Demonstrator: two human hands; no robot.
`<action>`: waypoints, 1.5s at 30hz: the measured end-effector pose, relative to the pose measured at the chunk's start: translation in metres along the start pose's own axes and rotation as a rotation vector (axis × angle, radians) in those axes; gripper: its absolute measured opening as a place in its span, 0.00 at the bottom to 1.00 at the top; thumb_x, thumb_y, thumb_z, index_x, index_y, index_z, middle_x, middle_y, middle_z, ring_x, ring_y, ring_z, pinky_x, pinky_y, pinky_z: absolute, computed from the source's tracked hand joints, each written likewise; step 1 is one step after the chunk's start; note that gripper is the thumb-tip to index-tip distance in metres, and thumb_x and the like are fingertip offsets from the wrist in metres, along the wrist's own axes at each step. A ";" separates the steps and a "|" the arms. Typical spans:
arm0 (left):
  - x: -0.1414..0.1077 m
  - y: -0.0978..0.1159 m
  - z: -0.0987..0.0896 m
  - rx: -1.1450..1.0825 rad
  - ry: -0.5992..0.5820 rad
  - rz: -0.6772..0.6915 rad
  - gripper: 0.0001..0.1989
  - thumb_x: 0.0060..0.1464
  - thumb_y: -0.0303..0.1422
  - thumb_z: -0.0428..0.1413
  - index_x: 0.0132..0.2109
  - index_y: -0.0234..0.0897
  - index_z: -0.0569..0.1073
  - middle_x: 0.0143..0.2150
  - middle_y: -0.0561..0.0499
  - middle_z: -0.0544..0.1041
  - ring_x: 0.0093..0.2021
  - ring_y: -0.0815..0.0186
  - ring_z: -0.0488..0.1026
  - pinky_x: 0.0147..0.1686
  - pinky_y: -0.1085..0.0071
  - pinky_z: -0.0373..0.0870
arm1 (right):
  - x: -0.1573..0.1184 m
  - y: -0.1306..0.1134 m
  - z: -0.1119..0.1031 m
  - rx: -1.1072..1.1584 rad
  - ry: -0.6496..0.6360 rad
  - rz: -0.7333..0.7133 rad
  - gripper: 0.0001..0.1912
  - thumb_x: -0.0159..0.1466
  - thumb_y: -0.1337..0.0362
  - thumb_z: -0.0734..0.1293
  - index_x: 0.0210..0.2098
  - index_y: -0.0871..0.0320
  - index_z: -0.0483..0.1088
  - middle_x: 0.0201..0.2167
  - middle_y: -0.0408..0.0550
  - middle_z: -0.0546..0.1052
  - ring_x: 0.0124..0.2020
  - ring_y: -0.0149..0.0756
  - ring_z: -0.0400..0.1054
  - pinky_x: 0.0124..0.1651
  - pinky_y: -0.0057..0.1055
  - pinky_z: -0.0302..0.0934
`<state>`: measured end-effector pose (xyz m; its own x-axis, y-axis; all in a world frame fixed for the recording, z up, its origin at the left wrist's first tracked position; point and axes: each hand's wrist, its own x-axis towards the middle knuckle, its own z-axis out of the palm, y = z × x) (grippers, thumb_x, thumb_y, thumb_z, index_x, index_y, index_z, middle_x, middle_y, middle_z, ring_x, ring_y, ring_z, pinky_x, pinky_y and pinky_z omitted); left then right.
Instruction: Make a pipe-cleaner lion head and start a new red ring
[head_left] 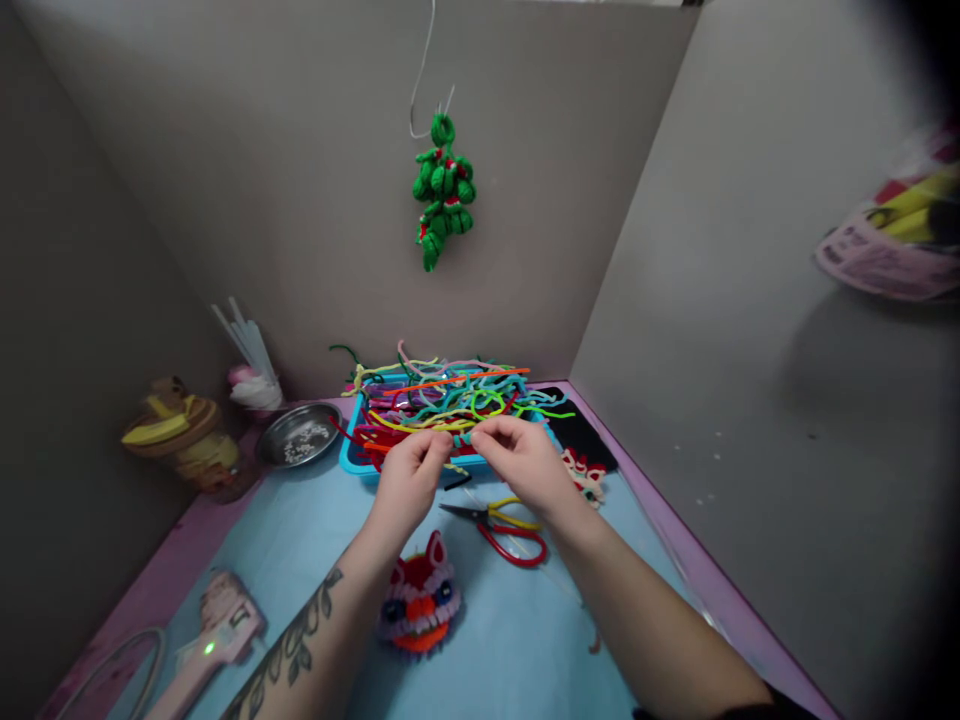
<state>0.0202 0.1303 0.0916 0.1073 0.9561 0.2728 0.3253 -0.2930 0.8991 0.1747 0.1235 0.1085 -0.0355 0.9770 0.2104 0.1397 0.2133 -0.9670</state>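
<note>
At the centre of the frame, a short turquoise pipe-cleaner piece (461, 440) spans the narrow gap between a person's left hand (411, 472) and right hand (521, 462). The fingers of each hand are closed in a pinch, thumb against fingertip, on either end of it; how much lies hidden in the grip cannot be told. Held before the near rim of a bright blue basket (349, 456) of loose, tangled pipe cleaners (442, 405), the piece looks very light and fuzzy, probably soft outside with a thin bendable core, not slippery or fragile. The ends seem the best hold, since squeezing the middle could flatten the pile.

Grey walls rise on three sides: left (75, 350), back (337, 230) and right (757, 330). The pink counter (154, 598) carries a pale blue sheet (540, 655). Just below the hands, scissors (487, 516) with one yellow and one red handle lie with their dark tips toward the left. Between the forearms, at lower centre, sits a fuzzy red, purple and orange animal head (420, 605). A pink glue gun (217, 645) with a green light occupies the lower left. The roomiest stretch for moving appears to be toward the bottom of the frame, right of the animal head.
</note>
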 end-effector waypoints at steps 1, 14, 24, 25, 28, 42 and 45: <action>0.000 0.000 0.000 0.012 0.005 0.011 0.18 0.56 0.41 0.48 0.26 0.34 0.70 0.25 0.53 0.69 0.27 0.69 0.63 0.28 0.75 0.59 | 0.000 0.000 0.000 -0.006 0.003 -0.004 0.11 0.54 0.57 0.66 0.26 0.60 0.70 0.20 0.42 0.69 0.22 0.29 0.60 0.26 0.27 0.55; -0.001 0.004 0.001 0.036 0.035 0.042 0.16 0.56 0.40 0.49 0.26 0.34 0.71 0.25 0.52 0.71 0.28 0.68 0.65 0.30 0.74 0.60 | 0.001 0.007 0.004 -0.072 0.068 -0.119 0.10 0.57 0.60 0.64 0.24 0.59 0.69 0.22 0.43 0.70 0.25 0.31 0.63 0.30 0.27 0.58; -0.001 -0.007 0.007 -0.263 -0.072 -0.144 0.21 0.55 0.47 0.50 0.23 0.35 0.62 0.19 0.58 0.57 0.20 0.74 0.50 0.20 0.76 0.48 | -0.001 0.005 0.003 -0.196 0.075 -0.334 0.09 0.60 0.65 0.62 0.24 0.58 0.66 0.24 0.42 0.67 0.27 0.30 0.61 0.31 0.26 0.56; -0.001 -0.006 0.007 -0.282 -0.080 -0.163 0.21 0.55 0.47 0.50 0.23 0.35 0.61 0.19 0.58 0.57 0.20 0.74 0.49 0.19 0.76 0.47 | -0.001 0.005 0.003 -0.197 0.071 -0.347 0.09 0.60 0.66 0.62 0.24 0.58 0.66 0.24 0.42 0.67 0.28 0.30 0.61 0.31 0.26 0.56; -0.002 -0.003 0.008 -0.333 -0.099 -0.211 0.22 0.54 0.48 0.50 0.22 0.36 0.60 0.18 0.58 0.56 0.19 0.75 0.49 0.18 0.77 0.45 | -0.001 0.006 0.002 -0.200 0.064 -0.385 0.08 0.61 0.66 0.62 0.25 0.58 0.66 0.24 0.42 0.67 0.28 0.30 0.61 0.32 0.27 0.56; 0.000 0.000 0.006 -0.234 0.122 -0.042 0.10 0.51 0.39 0.56 0.34 0.35 0.70 0.27 0.54 0.69 0.27 0.71 0.64 0.27 0.77 0.61 | 0.007 0.018 0.001 -0.056 0.069 -0.287 0.11 0.63 0.58 0.62 0.39 0.57 0.72 0.36 0.49 0.74 0.38 0.36 0.69 0.40 0.32 0.64; -0.003 -0.001 0.007 -0.142 0.190 0.023 0.08 0.50 0.36 0.57 0.34 0.36 0.71 0.29 0.53 0.72 0.30 0.69 0.68 0.32 0.75 0.64 | 0.006 0.016 0.005 0.055 0.025 -0.189 0.10 0.59 0.58 0.64 0.37 0.57 0.70 0.33 0.47 0.74 0.34 0.35 0.69 0.36 0.31 0.65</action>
<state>0.0265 0.1276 0.0877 -0.0700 0.9373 0.3413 0.1877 -0.3237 0.9274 0.1720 0.1328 0.0934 -0.0314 0.9194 0.3922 0.0788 0.3934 -0.9160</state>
